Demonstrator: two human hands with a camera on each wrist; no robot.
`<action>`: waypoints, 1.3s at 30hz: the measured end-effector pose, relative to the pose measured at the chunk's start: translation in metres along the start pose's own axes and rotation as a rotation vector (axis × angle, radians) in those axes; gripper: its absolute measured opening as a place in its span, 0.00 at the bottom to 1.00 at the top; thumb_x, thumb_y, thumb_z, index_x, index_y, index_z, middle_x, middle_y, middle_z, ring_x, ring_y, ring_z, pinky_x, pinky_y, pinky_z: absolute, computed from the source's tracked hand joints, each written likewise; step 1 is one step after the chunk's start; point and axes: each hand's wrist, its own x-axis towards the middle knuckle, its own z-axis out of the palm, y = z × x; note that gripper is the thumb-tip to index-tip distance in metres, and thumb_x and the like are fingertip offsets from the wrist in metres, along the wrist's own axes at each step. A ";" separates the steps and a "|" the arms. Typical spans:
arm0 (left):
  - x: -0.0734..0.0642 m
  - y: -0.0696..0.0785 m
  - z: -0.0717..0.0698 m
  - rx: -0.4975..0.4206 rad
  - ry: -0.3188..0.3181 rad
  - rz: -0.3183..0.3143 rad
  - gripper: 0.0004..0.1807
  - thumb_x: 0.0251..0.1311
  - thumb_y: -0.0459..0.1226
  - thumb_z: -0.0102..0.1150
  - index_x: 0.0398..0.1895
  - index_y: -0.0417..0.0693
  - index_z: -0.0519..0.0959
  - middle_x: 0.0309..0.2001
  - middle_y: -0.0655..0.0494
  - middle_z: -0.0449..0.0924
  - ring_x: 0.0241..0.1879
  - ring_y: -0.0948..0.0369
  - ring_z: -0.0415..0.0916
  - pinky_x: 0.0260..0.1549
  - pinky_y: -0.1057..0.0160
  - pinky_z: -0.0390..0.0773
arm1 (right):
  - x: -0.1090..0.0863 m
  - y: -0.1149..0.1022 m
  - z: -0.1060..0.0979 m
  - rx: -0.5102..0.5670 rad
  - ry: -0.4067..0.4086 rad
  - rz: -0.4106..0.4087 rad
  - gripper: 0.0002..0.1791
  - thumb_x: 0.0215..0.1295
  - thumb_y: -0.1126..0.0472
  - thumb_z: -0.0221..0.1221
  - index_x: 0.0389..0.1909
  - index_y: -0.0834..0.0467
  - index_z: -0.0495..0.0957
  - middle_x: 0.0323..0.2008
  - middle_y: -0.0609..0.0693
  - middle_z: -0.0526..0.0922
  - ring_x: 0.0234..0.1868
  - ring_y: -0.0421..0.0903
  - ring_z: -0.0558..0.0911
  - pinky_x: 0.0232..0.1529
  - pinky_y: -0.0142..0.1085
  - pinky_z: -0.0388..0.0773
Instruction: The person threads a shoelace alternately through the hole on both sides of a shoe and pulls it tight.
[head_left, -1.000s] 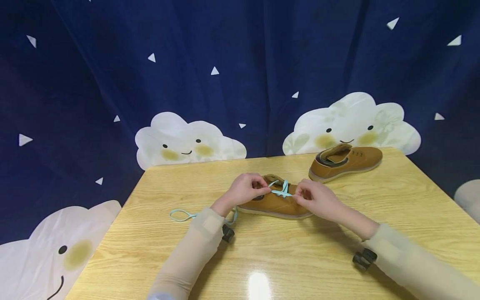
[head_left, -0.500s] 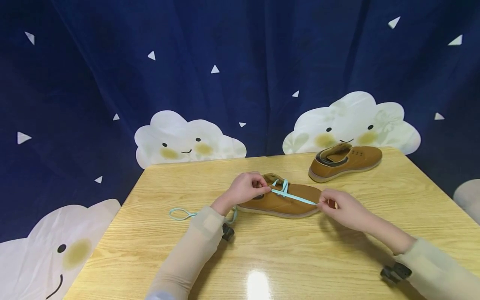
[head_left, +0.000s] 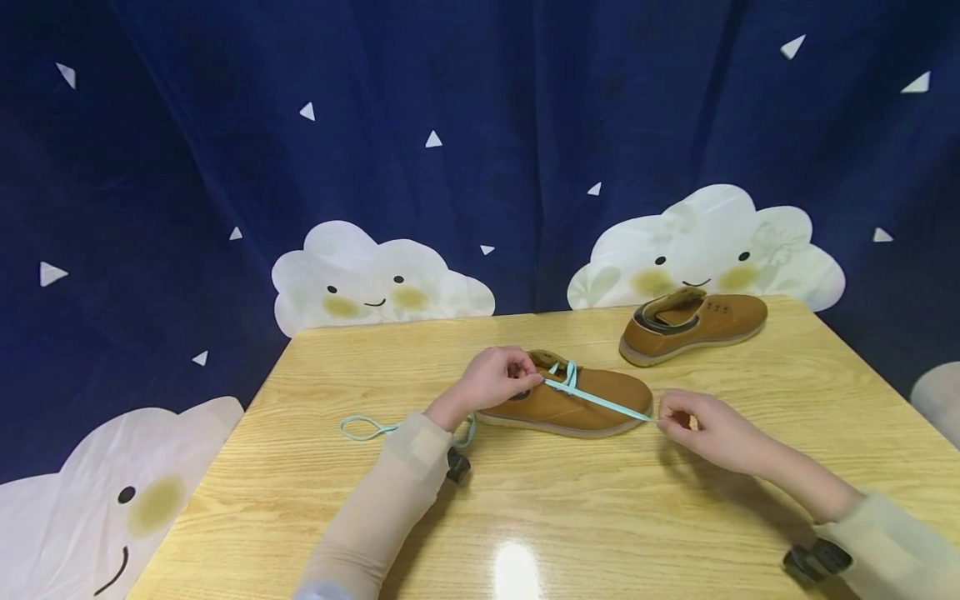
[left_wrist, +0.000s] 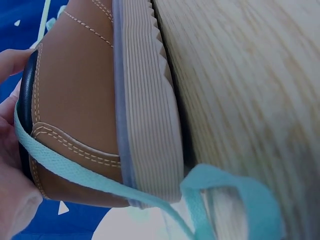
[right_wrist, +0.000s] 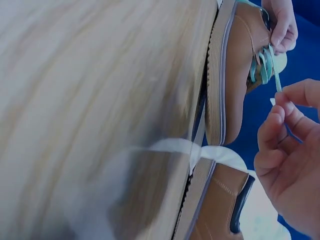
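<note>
A brown leather shoe [head_left: 577,412] stands on the wooden table, toe pointing right. Light blue shoelace [head_left: 609,405] runs through its eyelets and stretches in a straight line between both hands. At the shoe's opening, my left hand [head_left: 495,377] pinches the lace between thumb and finger. Beyond the toe, my right hand [head_left: 712,432] pinches the lace's other stretch, a little above the table; the right wrist view shows this lace [right_wrist: 277,80] at the fingertips. More lace [left_wrist: 75,172] hangs over the shoe's heel [left_wrist: 75,95] in the left wrist view.
A second brown shoe [head_left: 697,327], without a lace, stands at the table's back right. Looped lace [head_left: 363,428] lies on the wooden table [head_left: 570,517] left of the first shoe. A dark blue curtain [head_left: 450,167] with white clouds hangs behind.
My right hand has moved right and toward the front, from the eyelets to beyond the toe, drawing out a longer stretch of lace. My left hand has hardly moved.
</note>
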 end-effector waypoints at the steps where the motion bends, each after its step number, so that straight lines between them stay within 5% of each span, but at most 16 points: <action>1: 0.000 0.000 0.000 0.001 0.002 0.002 0.08 0.64 0.42 0.63 0.26 0.54 0.81 0.24 0.64 0.74 0.20 0.65 0.68 0.24 0.67 0.68 | -0.002 0.001 -0.001 -0.005 0.002 0.005 0.19 0.64 0.70 0.60 0.25 0.44 0.66 0.24 0.35 0.66 0.26 0.35 0.68 0.24 0.31 0.64; 18: -0.002 0.001 0.000 -0.021 0.008 0.009 0.08 0.64 0.42 0.63 0.27 0.53 0.81 0.24 0.64 0.74 0.20 0.65 0.67 0.24 0.67 0.67 | -0.016 0.014 -0.008 -0.025 0.029 0.027 0.17 0.63 0.71 0.61 0.26 0.46 0.70 0.24 0.34 0.67 0.26 0.34 0.68 0.23 0.30 0.64; 29: -0.002 0.000 0.000 -0.022 0.015 0.002 0.08 0.63 0.43 0.64 0.26 0.54 0.82 0.24 0.65 0.74 0.20 0.66 0.67 0.24 0.68 0.67 | 0.002 0.015 -0.002 -0.027 -0.215 0.152 0.11 0.70 0.60 0.57 0.26 0.50 0.72 0.22 0.39 0.68 0.23 0.34 0.67 0.23 0.32 0.65; 39: -0.001 0.000 -0.001 -0.047 -0.002 -0.004 0.08 0.63 0.42 0.64 0.26 0.54 0.82 0.20 0.64 0.74 0.18 0.66 0.66 0.23 0.68 0.67 | 0.023 0.007 -0.008 -0.122 -0.251 0.195 0.08 0.68 0.57 0.60 0.28 0.51 0.78 0.22 0.41 0.75 0.17 0.34 0.65 0.19 0.31 0.64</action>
